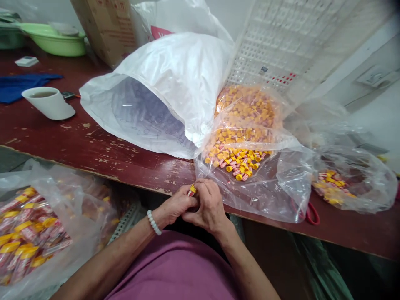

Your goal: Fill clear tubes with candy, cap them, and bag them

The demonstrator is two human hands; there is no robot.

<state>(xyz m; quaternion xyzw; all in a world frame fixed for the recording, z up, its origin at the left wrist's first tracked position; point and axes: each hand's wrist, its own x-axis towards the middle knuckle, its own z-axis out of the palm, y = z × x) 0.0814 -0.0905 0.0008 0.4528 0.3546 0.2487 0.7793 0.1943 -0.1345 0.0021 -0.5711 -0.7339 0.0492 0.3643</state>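
Observation:
My left hand (178, 207), with a pale bead bracelet (154, 223) on its wrist, is closed on a small yellow-capped piece (192, 190) with a red and white label. My right hand (210, 206) presses against it, fingers curled; what its fingers grip is hidden. Both are at the table's front edge. Beyond them, a clear bag (246, 150) holds many small yellow and red pieces. Left of that bag, a large white sack (178, 79) lies open, with clear tubes inside. At lower left, another bag (78, 208) contains larger yellow-capped tubes.
On the dark red table (103, 146) stand a white cup (50, 104) and a green basin (59, 41). A cardboard box (108, 29) is behind. At right are a smaller clear bag (371, 183) and red scissor handles (313, 214). A white crate (290, 37) leans behind the pieces.

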